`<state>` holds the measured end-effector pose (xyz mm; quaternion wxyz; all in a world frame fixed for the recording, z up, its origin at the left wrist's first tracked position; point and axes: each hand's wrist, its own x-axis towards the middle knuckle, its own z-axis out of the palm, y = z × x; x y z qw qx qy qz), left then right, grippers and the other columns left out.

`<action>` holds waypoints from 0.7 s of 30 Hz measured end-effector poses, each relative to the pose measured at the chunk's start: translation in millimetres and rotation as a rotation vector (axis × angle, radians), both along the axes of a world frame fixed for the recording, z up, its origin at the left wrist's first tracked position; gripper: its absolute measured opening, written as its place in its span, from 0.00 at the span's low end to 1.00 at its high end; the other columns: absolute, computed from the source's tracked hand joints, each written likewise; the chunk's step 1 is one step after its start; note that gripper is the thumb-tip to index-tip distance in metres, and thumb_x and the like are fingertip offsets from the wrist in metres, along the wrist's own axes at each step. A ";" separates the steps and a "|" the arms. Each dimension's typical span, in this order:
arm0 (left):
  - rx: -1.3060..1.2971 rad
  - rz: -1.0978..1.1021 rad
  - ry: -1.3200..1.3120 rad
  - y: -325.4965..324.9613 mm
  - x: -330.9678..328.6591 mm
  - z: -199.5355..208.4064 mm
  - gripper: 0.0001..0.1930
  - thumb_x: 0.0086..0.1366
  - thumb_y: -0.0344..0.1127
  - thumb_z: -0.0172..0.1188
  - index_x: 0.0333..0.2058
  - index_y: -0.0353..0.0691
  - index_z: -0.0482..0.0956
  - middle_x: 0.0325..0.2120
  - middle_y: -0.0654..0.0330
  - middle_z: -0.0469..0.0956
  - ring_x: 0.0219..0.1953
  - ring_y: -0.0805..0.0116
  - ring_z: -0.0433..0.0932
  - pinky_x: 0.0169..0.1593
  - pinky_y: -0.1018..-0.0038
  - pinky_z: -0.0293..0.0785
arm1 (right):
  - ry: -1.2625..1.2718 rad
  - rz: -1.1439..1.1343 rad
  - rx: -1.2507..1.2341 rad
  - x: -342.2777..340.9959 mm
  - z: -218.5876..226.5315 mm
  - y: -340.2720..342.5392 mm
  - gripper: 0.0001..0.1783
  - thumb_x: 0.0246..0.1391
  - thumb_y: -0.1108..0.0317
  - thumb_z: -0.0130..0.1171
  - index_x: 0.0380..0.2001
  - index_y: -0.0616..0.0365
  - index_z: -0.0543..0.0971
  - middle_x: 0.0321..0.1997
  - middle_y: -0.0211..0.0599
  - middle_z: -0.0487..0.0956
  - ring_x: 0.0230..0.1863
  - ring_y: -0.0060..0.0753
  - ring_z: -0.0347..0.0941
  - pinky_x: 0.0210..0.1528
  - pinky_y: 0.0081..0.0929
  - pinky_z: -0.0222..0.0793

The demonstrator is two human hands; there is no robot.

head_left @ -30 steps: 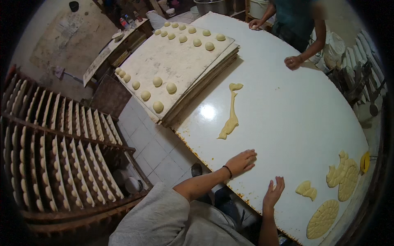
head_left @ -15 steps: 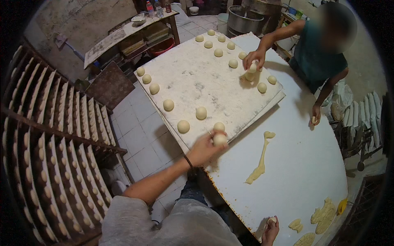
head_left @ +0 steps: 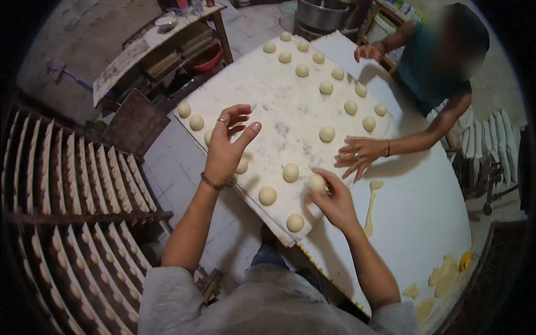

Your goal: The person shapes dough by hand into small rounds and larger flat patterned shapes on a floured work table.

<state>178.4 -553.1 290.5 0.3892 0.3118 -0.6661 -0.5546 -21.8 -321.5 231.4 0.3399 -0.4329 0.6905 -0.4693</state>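
Observation:
Pale round dough balls lie on a flour-dusted board (head_left: pixel 251 89). Above its left part my left hand (head_left: pixel 229 142) is open and empty, fingers spread, with a ring on one finger. Below and behind it a dough ball (head_left: pixel 242 165) is partly hidden. My right hand (head_left: pixel 336 204) reaches to the near right part of the board, fingers curled round a dough ball (head_left: pixel 316 182). Close by lie another dough ball (head_left: pixel 290 172), a second dough ball (head_left: pixel 268 195) and a third dough ball (head_left: pixel 295 223) near the front corner.
Across the table, a co-worker's hand (head_left: pixel 362 153) spreads over the board's right edge, near mine; their other hand (head_left: pixel 369 52) is raised. A dough strip (head_left: pixel 370 206) and flattened dough (head_left: pixel 444 274) lie on the white table (head_left: pixel 413 223). A loaded rack (head_left: pixel 78 173) stands left.
My left hand has let go of a dough ball and moved up and left. My right hand has come from the table's near edge onto the board. The co-worker's hands have shifted.

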 end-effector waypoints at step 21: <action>1.056 -0.868 0.574 440.2 -74.8 127.0 0.37 0.72 0.61 0.52 0.62 0.30 0.69 0.56 0.43 0.75 0.56 0.51 0.73 0.61 0.56 0.68 | 0.104 -0.672 0.098 -36.6 -92.4 358.8 0.33 0.63 0.68 0.66 0.70 0.56 0.70 0.64 0.48 0.76 0.67 0.42 0.71 0.69 0.41 0.67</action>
